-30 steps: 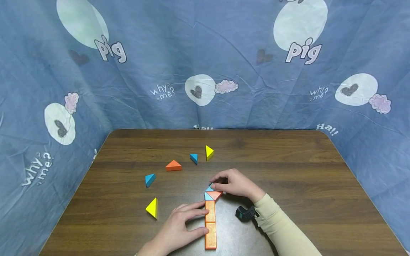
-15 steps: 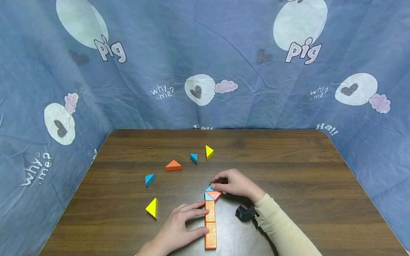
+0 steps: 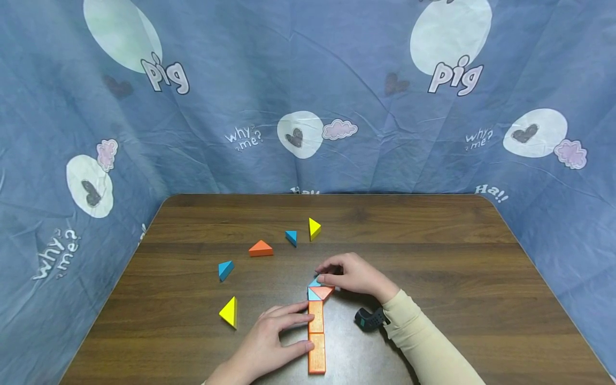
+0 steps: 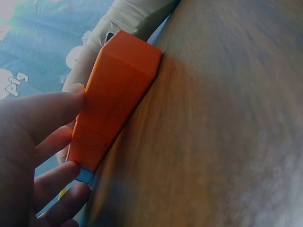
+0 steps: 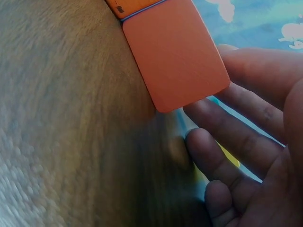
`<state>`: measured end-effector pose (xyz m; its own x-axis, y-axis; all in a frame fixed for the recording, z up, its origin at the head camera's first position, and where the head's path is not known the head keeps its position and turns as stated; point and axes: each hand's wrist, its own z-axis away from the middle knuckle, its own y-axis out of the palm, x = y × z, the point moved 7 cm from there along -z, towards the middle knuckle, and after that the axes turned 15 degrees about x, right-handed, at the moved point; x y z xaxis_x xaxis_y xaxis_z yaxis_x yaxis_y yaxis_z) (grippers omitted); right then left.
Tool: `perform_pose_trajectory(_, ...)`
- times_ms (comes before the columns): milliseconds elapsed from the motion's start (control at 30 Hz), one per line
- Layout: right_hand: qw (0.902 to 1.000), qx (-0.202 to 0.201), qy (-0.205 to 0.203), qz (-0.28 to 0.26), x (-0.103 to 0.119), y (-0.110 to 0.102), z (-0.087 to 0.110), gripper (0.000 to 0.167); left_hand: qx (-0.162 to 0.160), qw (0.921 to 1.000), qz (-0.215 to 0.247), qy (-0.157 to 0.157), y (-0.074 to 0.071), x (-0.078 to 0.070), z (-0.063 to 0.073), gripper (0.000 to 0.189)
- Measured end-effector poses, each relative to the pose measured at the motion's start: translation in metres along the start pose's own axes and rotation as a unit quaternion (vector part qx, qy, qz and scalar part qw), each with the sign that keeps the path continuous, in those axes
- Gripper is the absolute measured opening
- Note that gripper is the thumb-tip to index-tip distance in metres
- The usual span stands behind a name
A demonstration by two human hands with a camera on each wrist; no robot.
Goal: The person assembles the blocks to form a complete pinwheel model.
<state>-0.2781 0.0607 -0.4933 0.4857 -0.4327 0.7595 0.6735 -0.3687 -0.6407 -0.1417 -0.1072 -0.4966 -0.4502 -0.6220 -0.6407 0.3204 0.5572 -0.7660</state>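
Observation:
Two orange rectangular blocks lie end to end in a column, the nearer block [image 3: 317, 359] and the farther block [image 3: 315, 312]. At the far end sit a small blue triangular block [image 3: 312, 294], an orange triangular block [image 3: 323, 292] and, beyond them, another blue triangular block [image 3: 314, 283]. My right hand [image 3: 353, 277] pinches that farthest blue triangle between thumb and fingers, which partly cover it. My left hand [image 3: 271, 338] lies along the column's left side, its thumb and relaxed fingers touching the orange blocks. In the left wrist view, its fingertips meet the orange side [image 4: 111, 94].
Loose triangular blocks lie left and beyond: a near yellow one [image 3: 229, 313], a blue one [image 3: 225, 270], an orange one [image 3: 261, 248], a small blue one [image 3: 291, 238] and a far yellow one [image 3: 314, 229]. A dark wrist device [image 3: 368, 320] sits by the right cuff. A patterned curtain [image 3: 308, 80] hangs behind.

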Motion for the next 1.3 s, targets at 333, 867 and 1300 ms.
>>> perform_pose_trajectory(333,0.9998,-0.008,0.001,-0.016,-0.004,-0.004,0.000,0.033,0.007,0.9999,0.005,-0.010,-0.001,0.001,-0.002,0.044)
perform_pose_trajectory(867,0.9994,-0.024,0.013,-0.022,-0.005,-0.015,0.004,0.037,0.029,0.9992,0.014,-0.025,0.003,0.003,-0.001,0.045)
perform_pose_trajectory(1300,0.9974,-0.068,0.002,0.023,-0.009,-0.050,0.003,0.036,-0.011,0.9999,-0.001,0.007,0.000,-0.002,0.002,0.042)
